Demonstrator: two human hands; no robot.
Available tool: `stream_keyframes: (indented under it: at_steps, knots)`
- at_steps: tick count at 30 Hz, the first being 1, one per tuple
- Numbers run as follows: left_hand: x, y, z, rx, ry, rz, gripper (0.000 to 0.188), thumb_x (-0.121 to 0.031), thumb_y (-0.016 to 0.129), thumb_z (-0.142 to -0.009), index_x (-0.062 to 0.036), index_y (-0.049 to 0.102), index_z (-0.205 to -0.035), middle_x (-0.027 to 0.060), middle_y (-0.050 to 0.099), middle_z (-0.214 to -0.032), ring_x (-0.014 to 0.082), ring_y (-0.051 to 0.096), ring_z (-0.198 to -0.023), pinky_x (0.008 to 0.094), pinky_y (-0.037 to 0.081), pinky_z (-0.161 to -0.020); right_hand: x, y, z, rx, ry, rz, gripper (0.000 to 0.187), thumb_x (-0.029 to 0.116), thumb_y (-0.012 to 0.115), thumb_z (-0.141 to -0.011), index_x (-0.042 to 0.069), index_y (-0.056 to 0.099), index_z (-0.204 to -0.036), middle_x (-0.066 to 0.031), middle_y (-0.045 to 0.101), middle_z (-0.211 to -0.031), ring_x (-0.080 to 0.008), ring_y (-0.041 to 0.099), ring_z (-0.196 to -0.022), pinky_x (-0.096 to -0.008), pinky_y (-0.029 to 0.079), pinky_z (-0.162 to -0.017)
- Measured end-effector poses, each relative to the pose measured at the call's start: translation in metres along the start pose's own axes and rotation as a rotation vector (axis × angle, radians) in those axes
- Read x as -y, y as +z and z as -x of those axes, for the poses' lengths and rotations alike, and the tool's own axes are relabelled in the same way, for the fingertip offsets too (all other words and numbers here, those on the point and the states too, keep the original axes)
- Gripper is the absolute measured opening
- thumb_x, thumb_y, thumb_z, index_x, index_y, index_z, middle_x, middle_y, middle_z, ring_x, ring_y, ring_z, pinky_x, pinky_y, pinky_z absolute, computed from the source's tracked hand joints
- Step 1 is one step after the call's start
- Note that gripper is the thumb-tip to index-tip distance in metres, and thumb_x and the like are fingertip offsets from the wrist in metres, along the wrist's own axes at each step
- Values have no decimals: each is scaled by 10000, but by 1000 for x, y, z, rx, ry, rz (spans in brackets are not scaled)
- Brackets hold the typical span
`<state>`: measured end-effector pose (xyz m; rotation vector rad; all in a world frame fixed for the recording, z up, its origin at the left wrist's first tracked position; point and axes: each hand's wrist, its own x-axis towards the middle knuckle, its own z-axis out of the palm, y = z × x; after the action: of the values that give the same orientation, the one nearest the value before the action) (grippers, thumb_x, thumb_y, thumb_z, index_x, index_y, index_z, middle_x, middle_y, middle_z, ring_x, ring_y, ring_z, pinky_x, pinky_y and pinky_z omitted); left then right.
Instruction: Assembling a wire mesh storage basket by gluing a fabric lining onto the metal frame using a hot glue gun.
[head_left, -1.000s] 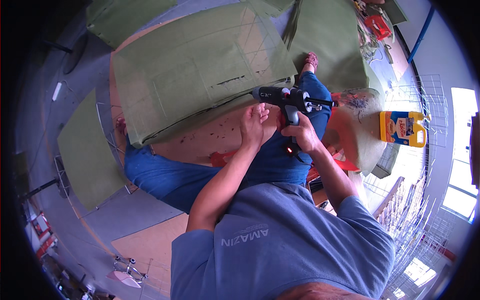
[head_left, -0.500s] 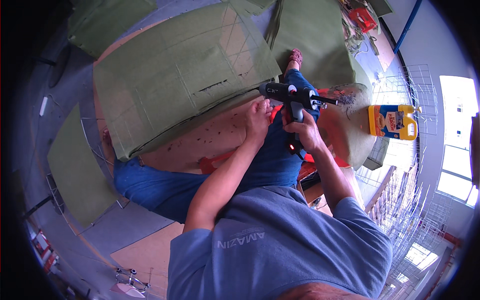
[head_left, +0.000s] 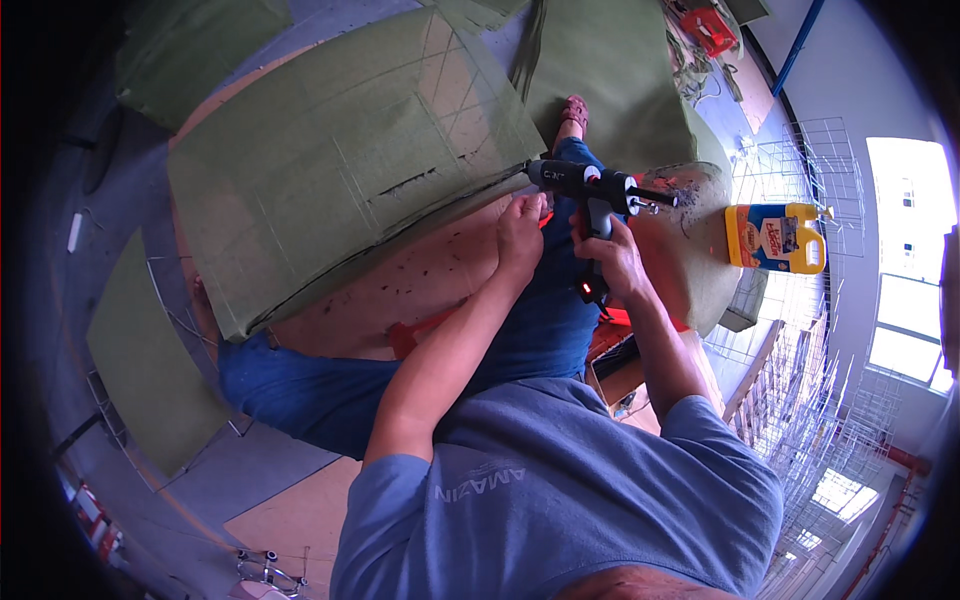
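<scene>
My right hand (head_left: 618, 257) is wrapped round the handle of a black and grey glue gun (head_left: 566, 177). A black stick (head_left: 655, 197) juts from its back end, and a red light glows at the handle's base. The nozzle meets the near right corner of a green fabric-covered wire panel (head_left: 330, 170), where a dark line runs along the edge. Just below the nozzle, my left hand (head_left: 520, 238) has its fingers curled closed by that edge; what they pinch, if anything, is hidden.
A yellow jug (head_left: 775, 238) with a blue label stands at the right on a green-covered block (head_left: 705, 275). Wire grids (head_left: 800, 390) are stacked beyond it. Another green panel (head_left: 150, 350) lies at the left. Dark scraps litter the brown board (head_left: 400, 270) under the large panel.
The glue gun has shifted slightly right and its nozzle now sits at the panel's corner. My left hand has moved slightly with it. The whole view has shifted a little.
</scene>
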<state>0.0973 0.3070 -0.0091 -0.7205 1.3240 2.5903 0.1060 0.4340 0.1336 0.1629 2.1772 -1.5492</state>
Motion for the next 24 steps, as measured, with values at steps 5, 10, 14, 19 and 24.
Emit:
stream_keyframes:
  at_steps: [5, 10, 14, 19, 24]
  knots:
    - [1, 6, -5, -26, -3, -2, 228, -213, 527, -1111, -37, 672, -1113, 31, 689, -1113, 117, 660, -930, 292, 569, -884, 0, -2, -2, -20, -10, 21, 440, 71, 694, -714, -2, 651, -1146, -36, 618, -931, -151, 594, -880, -300, 467, -842]
    - [5, 4, -11, -6, 22, -22, 230, -223, 540, -1105, -46, 686, -1089, 24, 695, -1095, 111, 660, -932, 283, 560, -867, -3, -2, -4, -37, -6, -22, 427, 65, 688, -725, -3, 645, -1144, -33, 608, -913, -149, 584, -845, -293, 466, -809]
    - [5, 5, -14, 24, -1, -38, 235, -236, 552, -1099, -51, 697, -1122, 20, 701, -1089, 121, 662, -924, 279, 545, -862, 2, 2, -2, -50, -21, 18, 413, 58, 688, -739, -4, 655, -1147, -39, 624, -919, -154, 600, -848, -299, 476, -804]
    - [-6, 7, 10, 83, 94, -172, 302, -245, 549, -1101, -16, 692, -1237, 51, 720, -1189, 147, 683, -1002, 289, 527, -918, 9, -7, 16, -111, -140, -5, 380, 2, 682, -772, -11, 647, -1150, -74, 700, -970, -170, 664, -890, -305, 523, -864]
    - [-77, -43, 102, 262, 298, -414, 352, -266, 537, -1110, 17, 696, -1248, 90, 754, -1185, 142, 684, -1074, 292, 507, -983, 13, -96, 53, -617, -325, 114, 200, 72, 668, -839, 20, 596, -1018, -74, 637, -804, -164, 644, -707, -303, 517, -628]
